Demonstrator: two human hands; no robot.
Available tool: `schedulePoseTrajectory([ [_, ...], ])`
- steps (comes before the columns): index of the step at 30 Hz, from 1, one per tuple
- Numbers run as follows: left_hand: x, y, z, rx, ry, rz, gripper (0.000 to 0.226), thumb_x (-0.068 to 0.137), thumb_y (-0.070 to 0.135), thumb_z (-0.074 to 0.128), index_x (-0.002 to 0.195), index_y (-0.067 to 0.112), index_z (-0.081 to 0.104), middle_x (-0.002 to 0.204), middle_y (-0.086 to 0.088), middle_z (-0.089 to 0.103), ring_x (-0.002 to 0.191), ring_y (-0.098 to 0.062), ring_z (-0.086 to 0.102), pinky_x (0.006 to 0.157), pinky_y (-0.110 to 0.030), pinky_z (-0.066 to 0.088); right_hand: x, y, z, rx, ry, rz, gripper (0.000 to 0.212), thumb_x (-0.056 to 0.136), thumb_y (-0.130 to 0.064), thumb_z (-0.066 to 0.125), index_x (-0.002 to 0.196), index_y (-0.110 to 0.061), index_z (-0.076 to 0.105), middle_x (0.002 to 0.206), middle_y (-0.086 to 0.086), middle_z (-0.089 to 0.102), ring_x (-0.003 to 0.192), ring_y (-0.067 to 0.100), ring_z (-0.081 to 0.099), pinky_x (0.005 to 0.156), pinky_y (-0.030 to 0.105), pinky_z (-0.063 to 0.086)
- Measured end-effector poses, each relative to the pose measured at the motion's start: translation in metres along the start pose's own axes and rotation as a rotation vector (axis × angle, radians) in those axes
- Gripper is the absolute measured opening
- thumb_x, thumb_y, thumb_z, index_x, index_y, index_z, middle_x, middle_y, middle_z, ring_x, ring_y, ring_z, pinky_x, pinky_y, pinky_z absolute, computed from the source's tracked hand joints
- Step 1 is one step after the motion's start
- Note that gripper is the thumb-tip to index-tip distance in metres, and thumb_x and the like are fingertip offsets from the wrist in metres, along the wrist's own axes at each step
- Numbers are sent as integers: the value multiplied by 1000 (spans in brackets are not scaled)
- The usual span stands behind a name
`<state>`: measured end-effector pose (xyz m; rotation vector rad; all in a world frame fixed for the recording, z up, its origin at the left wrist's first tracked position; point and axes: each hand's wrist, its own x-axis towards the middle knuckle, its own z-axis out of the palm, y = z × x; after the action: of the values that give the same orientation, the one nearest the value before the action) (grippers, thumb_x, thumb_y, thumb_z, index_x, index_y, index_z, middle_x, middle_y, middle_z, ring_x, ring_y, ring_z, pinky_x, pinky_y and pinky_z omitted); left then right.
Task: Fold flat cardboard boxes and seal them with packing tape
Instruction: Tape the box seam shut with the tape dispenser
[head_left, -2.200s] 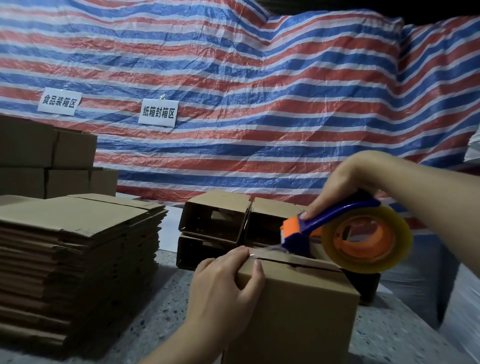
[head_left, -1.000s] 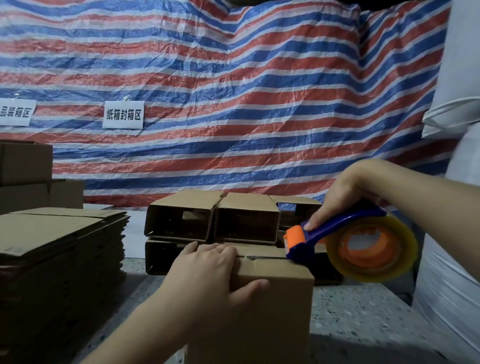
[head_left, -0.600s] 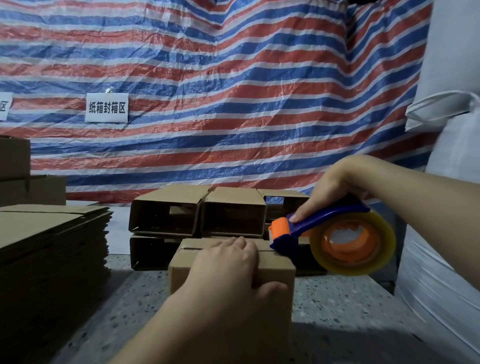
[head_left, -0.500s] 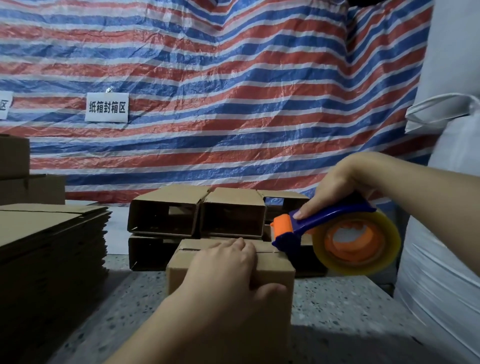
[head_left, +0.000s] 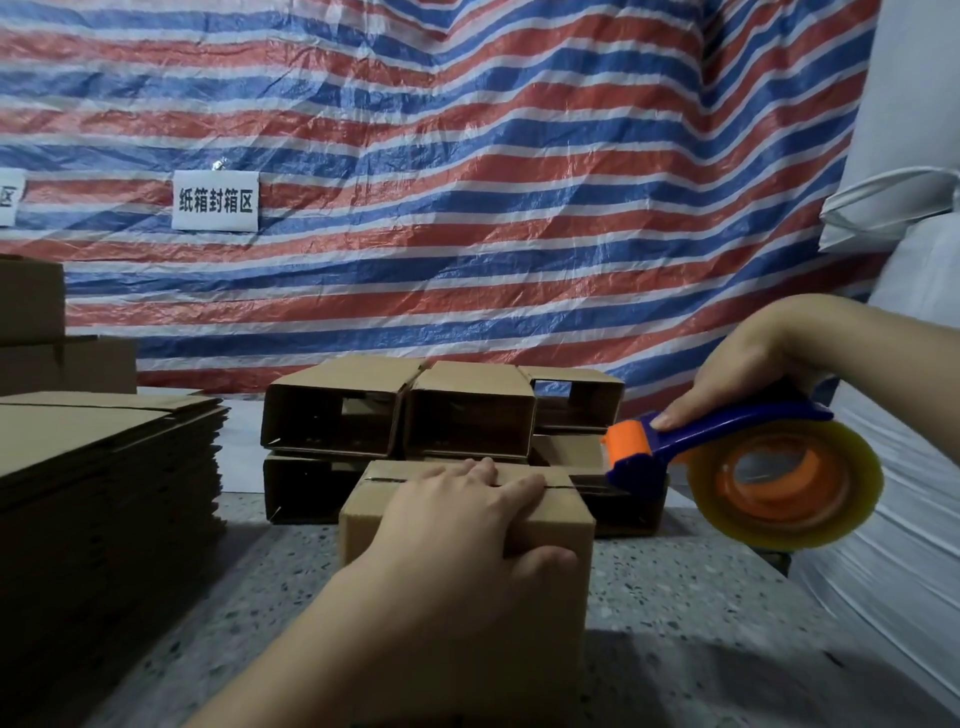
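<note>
A folded cardboard box (head_left: 556, 530) stands on the speckled table, its top flaps closed with a seam running across. My left hand (head_left: 467, 525) lies over the top of the box, fingers on the flaps and thumb down the near side. My right hand (head_left: 748, 364) grips the blue handle of a tape dispenser (head_left: 727, 457) with an orange roller and a yellowish clear tape roll. The dispenser's head sits at the right end of the box's top seam.
A tall stack of flat cardboard (head_left: 104, 493) fills the left. Several open-ended folded boxes (head_left: 395, 415) are piled behind the box. More boxes (head_left: 31, 332) stand far left. White sacks (head_left: 909, 467) rise at the right. A striped tarp (head_left: 467, 182) hangs behind.
The box has been turned and pulled nearer under my left hand. The dispenser has come down from above the seam to the box's right end.
</note>
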<state>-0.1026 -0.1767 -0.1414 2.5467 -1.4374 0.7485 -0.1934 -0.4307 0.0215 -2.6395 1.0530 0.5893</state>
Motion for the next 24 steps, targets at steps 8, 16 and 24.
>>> schedulePoseTrajectory([
  [8, 1, 0, 4, -11, 18, -10, 76, 80, 87, 23, 145, 48, 20, 153, 2, 40, 137, -22, 41, 108, -42, 37, 4, -28, 22, -276, 44, 60, 84, 55, -84, 73, 107, -18, 70, 83, 1, 79, 72, 16, 76, 59, 24, 57],
  [16, 3, -2, 6, -45, 33, 8, 75, 79, 85, 21, 143, 46, 26, 146, 3, 48, 132, -20, 47, 102, -42, 42, 29, 22, 125, -515, 345, 52, 60, 74, -85, 57, 81, -25, 58, 81, -8, 62, 71, 8, 59, 61, 25, 44],
  [24, 2, -1, 6, -38, 64, 7, 76, 81, 84, 26, 146, 45, 26, 148, 3, 46, 133, -20, 46, 103, -42, 42, 55, 26, 222, -64, 807, -166, 51, 82, -81, 49, 77, -30, 48, 71, -10, 53, 61, 2, 51, 50, 21, 35],
])
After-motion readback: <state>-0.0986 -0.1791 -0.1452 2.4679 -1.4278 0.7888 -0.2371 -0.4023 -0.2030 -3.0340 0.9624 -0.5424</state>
